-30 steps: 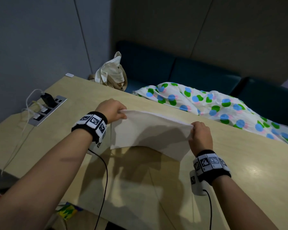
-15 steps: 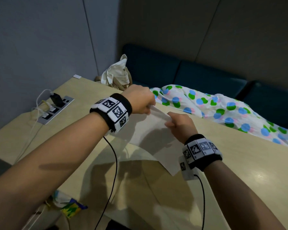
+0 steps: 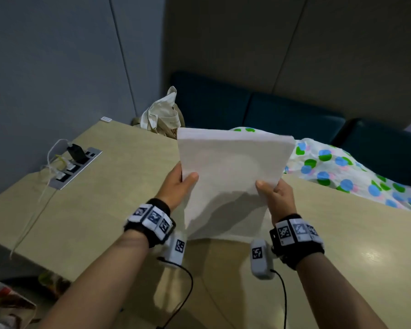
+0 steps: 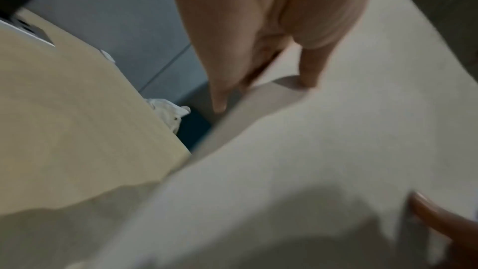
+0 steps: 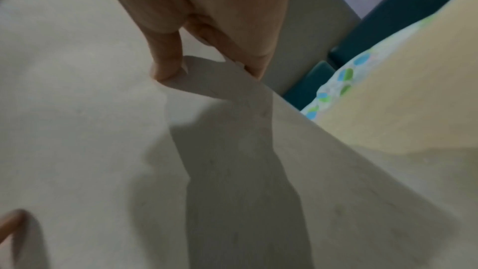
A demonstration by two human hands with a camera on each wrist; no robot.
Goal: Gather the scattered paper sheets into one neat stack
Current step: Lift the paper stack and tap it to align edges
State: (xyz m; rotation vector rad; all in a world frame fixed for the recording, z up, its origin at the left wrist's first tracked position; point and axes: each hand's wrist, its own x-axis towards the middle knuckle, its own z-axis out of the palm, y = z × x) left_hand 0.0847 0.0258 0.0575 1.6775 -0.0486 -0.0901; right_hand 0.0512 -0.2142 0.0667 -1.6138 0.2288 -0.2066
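I note the paper stack (image 3: 233, 176), lying low over the table (image 3: 105, 210) a second ago, now stands upright on it, my left hand (image 3: 178, 186) and right hand (image 3: 277, 195) pinching its sides, ready for squaring.

one paper stack (image 3: 230, 176), two hands, one table (image 3: 105, 210)

Office or study booth: grey panelled walls (image 3: 57, 67), dark teal upholstered bench seat (image 3: 282, 115), pale wood-laminate table (image 3: 128, 186) with flush metal socket panel (image 3: 77, 167), chargers plugged in.
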